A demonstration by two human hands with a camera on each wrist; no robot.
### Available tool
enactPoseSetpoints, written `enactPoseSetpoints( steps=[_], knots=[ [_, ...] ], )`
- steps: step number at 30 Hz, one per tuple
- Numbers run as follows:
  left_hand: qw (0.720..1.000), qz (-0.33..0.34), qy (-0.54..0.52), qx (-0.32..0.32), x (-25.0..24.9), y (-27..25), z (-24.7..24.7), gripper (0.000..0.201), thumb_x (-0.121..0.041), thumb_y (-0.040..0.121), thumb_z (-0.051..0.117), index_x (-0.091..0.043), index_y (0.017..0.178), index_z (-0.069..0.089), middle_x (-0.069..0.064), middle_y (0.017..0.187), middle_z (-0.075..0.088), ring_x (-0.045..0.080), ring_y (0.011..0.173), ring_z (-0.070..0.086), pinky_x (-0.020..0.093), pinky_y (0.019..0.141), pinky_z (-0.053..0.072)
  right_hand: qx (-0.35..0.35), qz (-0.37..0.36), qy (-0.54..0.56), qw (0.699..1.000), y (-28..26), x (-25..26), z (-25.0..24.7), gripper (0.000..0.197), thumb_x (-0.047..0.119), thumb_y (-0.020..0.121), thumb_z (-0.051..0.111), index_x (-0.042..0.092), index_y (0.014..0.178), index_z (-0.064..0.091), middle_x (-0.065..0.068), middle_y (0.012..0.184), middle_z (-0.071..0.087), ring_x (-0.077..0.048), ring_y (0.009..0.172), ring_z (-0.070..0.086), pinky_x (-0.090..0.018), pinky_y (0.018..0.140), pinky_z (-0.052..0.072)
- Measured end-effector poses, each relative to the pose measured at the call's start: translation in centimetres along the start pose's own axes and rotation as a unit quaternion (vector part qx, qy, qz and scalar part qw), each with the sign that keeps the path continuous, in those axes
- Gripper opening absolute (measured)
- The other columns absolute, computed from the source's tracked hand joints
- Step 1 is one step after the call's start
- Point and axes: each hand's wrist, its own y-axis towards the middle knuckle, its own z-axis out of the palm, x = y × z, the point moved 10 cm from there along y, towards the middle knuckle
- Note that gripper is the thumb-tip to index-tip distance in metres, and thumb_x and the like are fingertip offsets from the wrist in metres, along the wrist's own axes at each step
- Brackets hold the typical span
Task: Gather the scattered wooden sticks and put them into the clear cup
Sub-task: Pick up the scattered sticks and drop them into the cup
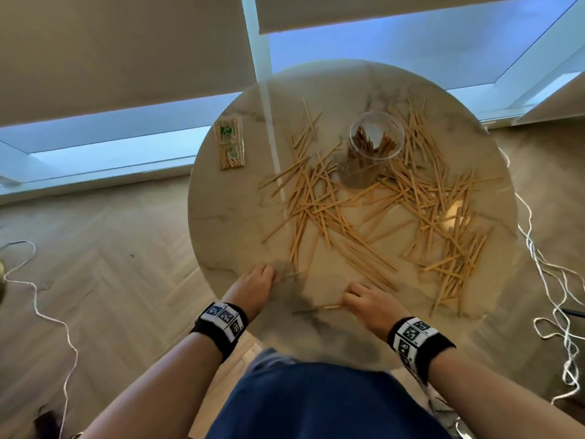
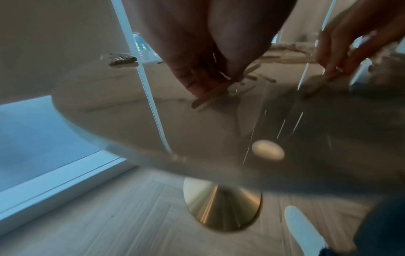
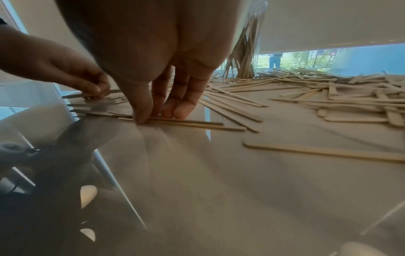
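Many flat wooden sticks lie scattered over a round marble table. The clear cup stands upright at the back middle with several sticks inside; it also shows in the right wrist view as the cup. My left hand is near the front edge and pinches one stick between thumb and fingertips, just above the tabletop. To its right, my right hand pinches a couple of sticks that lie flat on the table, thumb on the near side and fingertips on the far side.
A wrapped pack of sticks lies at the table's left rim. White cables trail over the wooden floor on the right and the left. The table stands on a gold cone base. The thickest stick pile is on the right half.
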Motion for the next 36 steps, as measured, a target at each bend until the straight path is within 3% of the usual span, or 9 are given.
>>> enactPoseSetpoints(
  steps=[4,8,13,17,20,22,27,32,36],
  knots=[
    [0.995,-0.076,-0.064,-0.01,0.1,2.2,-1.8,0.03,-0.007,0.102,0.039,-0.01,0.131,0.045,0.014,0.11,0.065,0.032,0.093,0.068,0.037,0.079,0.052,0.0,0.051,-0.058,0.997,-0.2,-0.8,1.7,0.014,0.014,0.081,0.073,0.015,0.086,0.06,-0.006,0.086,0.057,-0.025,0.071,0.057,-0.037,0.055,0.054],
    [0.972,-0.13,-0.177,-0.08,-1.0,4.7,-3.3,0.031,-0.025,0.105,0.04,-0.003,0.126,0.048,0.02,0.126,0.05,0.041,0.102,0.06,0.043,0.086,0.047,0.008,0.124,-0.145,0.982,-0.1,-1.1,0.4,0.016,0.011,0.076,0.055,0.006,0.086,0.067,-0.014,0.085,0.062,-0.03,0.072,0.061,-0.036,0.055,0.054],
    [0.976,-0.184,-0.11,-0.025,-1.9,6.5,-1.2,0.083,-0.061,0.088,0.06,-0.001,0.139,0.034,0.019,0.141,0.037,0.033,0.119,0.054,0.04,0.102,0.047,-0.021,0.176,-0.139,0.974,0.9,-3.2,-1.4,0.024,0.017,0.075,0.047,0.006,0.082,0.066,-0.013,0.078,0.062,-0.031,0.065,0.063,-0.036,0.056,0.054],
    [0.981,-0.174,-0.067,-0.048,-2.0,7.2,-1.0,0.063,-0.046,0.094,0.061,0.001,0.132,0.044,0.019,0.132,0.047,0.032,0.114,0.055,0.038,0.097,0.048,-0.056,0.281,-0.082,0.955,1.7,-7.1,-4.8,0.021,0.017,0.077,0.069,0.003,0.092,0.065,-0.015,0.086,0.061,-0.033,0.075,0.061,-0.038,0.063,0.054],
    [0.982,-0.167,-0.032,-0.083,-2.5,7.5,-1.7,0.034,-0.017,0.078,0.081,-0.001,0.1,0.062,0.017,0.098,0.063,0.028,0.078,0.066,0.033,0.067,0.056,0.013,0.325,-0.054,0.944,2.1,-8.9,-3.9,0.058,0.046,0.084,0.068,0.002,0.12,0.058,-0.018,0.108,0.059,-0.036,0.095,0.061,-0.043,0.078,0.057],
    [0.984,-0.165,-0.014,-0.07,-2.9,8.0,-2.0,0.021,-0.001,0.072,0.077,-0.004,0.086,0.062,0.015,0.083,0.066,0.026,0.065,0.065,0.032,0.059,0.055,0.067,0.326,-0.058,0.941,2.0,-8.9,-2.7,0.072,0.055,0.081,0.07,0.004,0.13,0.056,-0.017,0.113,0.059,-0.034,0.098,0.062,-0.04,0.081,0.057],
    [0.977,-0.214,-0.002,-0.007,-2.6,9.4,-3.0,0.016,-0.005,0.069,0.08,-0.009,0.074,0.064,0.009,0.069,0.066,0.023,0.059,0.066,0.027,0.051,0.052,0.015,0.284,-0.043,0.958,2.4,-7.9,-2.5,0.035,0.022,0.073,0.085,0.003,0.097,0.067,-0.014,0.09,0.064,-0.03,0.076,0.063,-0.037,0.064,0.057],
    [0.97,-0.242,0.031,-0.007,-1.7,9.7,-3.5,0.022,-0.015,0.101,0.042,-0.006,0.118,0.052,0.012,0.118,0.063,0.028,0.109,0.061,0.034,0.085,0.051,0.014,0.299,-0.008,0.954,2.2,-7.8,-1.3,0.023,0.011,0.078,0.077,0.007,0.099,0.068,-0.014,0.093,0.063,-0.03,0.077,0.062,-0.038,0.062,0.056],
    [0.961,-0.252,-0.111,-0.001,-1.4,8.6,-3.7,0.013,-0.018,0.099,0.042,-0.01,0.109,0.044,0.012,0.099,0.062,0.033,0.093,0.061,0.039,0.073,0.045,0.049,0.303,-0.036,0.951,2.6,-8.2,-1.0,0.027,0.001,0.066,0.078,0.0,0.092,0.069,-0.017,0.082,0.063,-0.033,0.065,0.063,-0.039,0.048,0.055]
  ],
)
